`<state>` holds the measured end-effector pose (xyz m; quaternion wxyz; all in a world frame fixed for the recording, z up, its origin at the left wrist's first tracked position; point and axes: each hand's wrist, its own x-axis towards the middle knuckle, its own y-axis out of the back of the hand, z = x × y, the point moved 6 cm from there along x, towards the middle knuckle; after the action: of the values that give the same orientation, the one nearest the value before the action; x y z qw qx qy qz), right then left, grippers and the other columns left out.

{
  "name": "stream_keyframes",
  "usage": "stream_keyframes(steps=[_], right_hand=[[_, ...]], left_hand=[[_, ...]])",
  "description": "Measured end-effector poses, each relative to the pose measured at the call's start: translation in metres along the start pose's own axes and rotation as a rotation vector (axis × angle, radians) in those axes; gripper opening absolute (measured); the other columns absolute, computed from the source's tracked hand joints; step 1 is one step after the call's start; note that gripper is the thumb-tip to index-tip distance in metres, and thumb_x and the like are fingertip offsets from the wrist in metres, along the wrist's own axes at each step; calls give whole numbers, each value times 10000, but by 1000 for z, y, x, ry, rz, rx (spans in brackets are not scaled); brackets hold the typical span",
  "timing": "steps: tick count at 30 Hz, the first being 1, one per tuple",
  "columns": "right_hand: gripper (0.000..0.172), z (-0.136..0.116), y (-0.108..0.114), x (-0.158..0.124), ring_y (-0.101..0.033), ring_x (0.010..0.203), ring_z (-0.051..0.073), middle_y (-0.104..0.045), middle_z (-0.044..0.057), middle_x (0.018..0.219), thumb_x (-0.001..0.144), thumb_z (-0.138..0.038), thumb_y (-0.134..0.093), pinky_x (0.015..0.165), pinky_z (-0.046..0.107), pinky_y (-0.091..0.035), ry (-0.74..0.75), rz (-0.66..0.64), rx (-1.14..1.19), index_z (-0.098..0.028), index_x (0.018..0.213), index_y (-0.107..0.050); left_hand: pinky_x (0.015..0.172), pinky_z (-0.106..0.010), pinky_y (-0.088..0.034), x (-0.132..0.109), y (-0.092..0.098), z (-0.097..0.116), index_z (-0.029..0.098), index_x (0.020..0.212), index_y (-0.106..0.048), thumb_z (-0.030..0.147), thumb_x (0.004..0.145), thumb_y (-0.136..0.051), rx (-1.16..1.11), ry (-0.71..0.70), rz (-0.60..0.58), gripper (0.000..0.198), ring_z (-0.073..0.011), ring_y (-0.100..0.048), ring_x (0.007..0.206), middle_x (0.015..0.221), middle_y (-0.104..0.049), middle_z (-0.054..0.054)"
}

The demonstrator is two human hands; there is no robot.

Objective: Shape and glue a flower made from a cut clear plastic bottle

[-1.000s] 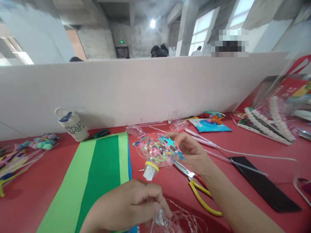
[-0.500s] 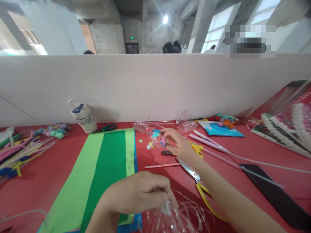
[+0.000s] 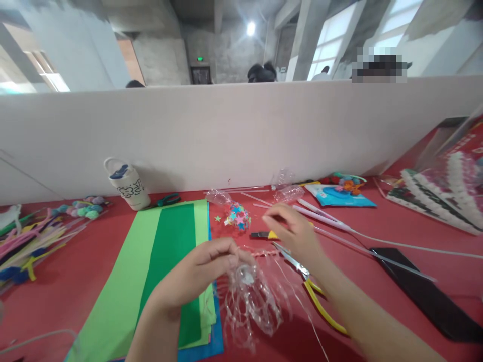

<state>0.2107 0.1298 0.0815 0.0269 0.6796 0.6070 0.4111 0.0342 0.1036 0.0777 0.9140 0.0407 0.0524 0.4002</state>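
Note:
My left hand [image 3: 196, 274] is closed in a pinch on the top of a clear plastic bottle piece cut into thin hanging strips [image 3: 251, 301], held just above the red table [image 3: 94, 261]. My right hand [image 3: 294, 234] hovers over the table with fingers loosely curled and nothing in it, close to a small black and yellow cutter [image 3: 264, 235]. A clear bottle top covered with coloured star stickers [image 3: 237, 216] lies on the table beyond both hands. Yellow-handled scissors [image 3: 313, 291] lie under my right forearm.
Green and blue felt sheets [image 3: 166, 261] lie at left centre. A white cup [image 3: 126, 183] stands by the white partition [image 3: 226, 136]. Pipe cleaners and pompoms [image 3: 33, 234] lie far left. A glue gun with cord [image 3: 332, 221], a black phone [image 3: 426, 291] and craft packets [image 3: 339, 193] lie right.
My right hand set the star-covered bottle top down on the table and drew back empty. My left hand lifted the strip-cut plastic piece up and forward.

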Motion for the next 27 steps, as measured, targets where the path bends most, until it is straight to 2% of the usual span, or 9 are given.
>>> stream_keyframes(steps=[2, 4, 7, 9, 11, 13, 17, 22, 27], right_hand=[[182, -14, 33, -16, -487, 590, 128, -509, -14, 664, 890, -325, -484, 528, 247, -401, -138, 38, 103, -226, 744, -526], [247, -31, 49, -30, -431, 507, 107, -472, -27, 591, 886, -379, -488, 443, 224, -349, -143, -41, 192, -227, 695, -530], [208, -43, 47, -49, -493, 534, 112, -544, -5, 645, 836, -436, -548, 435, 213, -389, -134, -236, 336, -235, 794, -584], [204, -42, 40, -58, -509, 514, 105, -556, -9, 683, 827, -401, -576, 413, 201, -406, -193, -271, 468, -263, 977, -579], [335, -43, 36, -63, -498, 473, 87, -547, -21, 713, 872, -322, -524, 391, 188, -409, -216, -289, 588, -322, 1204, -485], [436, -50, 38, -64, -515, 501, 80, -556, -17, 766, 908, -220, -445, 428, 182, -435, -135, -322, 604, -394, 1305, -399], [360, -76, 47, -64, -592, 737, 121, -589, 20, 891, 838, -135, -552, 624, 225, -503, 127, -484, 438, -384, 1092, -607], [147, -70, 69, -49, -592, 675, 151, -608, 25, 752, 857, -223, -555, 592, 269, -495, 130, -236, 451, -315, 886, -667], [159, -41, 78, -39, -586, 659, 167, -629, 38, 792, 875, -306, -538, 523, 285, -473, 10, -79, 510, -309, 832, -691]], left_hand=[[708, -271, -419, 2, 6, 1, 171, 743, -585, 312, 862, -503, -33, -14, 98, 202, -140, -564, 768, 886, -662, -46], [706, -272, -416, 4, 11, 1, 175, 706, -553, 299, 853, -504, -48, -34, 188, 198, -135, -547, 726, 822, -638, -29], [766, -289, -403, 5, 16, 0, 185, 656, -522, 293, 846, -497, -25, -63, 280, 220, -157, -550, 773, 718, -592, -11], [798, -297, -388, 5, 17, 0, 188, 644, -508, 301, 839, -505, -13, -68, 311, 226, -173, -556, 841, 753, -610, -19], [794, -296, -383, 5, 18, -1, 189, 651, -505, 311, 834, -512, -8, -64, 327, 220, -182, -560, 882, 806, -634, -27], [790, -293, -381, 5, 18, -3, 190, 652, -500, 322, 832, -515, -6, -52, 327, 224, -190, -562, 911, 787, -636, -27], [800, -297, -379, 8, 15, -4, 188, 642, -494, 327, 822, -523, -20, -37, 294, 229, -183, -564, 856, 732, -613, -14], [771, -310, -399, 10, 8, -5, 183, 638, -503, 309, 788, -529, -98, -20, 233, 198, -188, -567, 796, 741, -627, -35], [695, -291, -408, 10, 0, -6, 188, 634, -506, 290, 775, -530, -235, -38, 163, 175, -165, -555, 717, 687, -619, -24]])
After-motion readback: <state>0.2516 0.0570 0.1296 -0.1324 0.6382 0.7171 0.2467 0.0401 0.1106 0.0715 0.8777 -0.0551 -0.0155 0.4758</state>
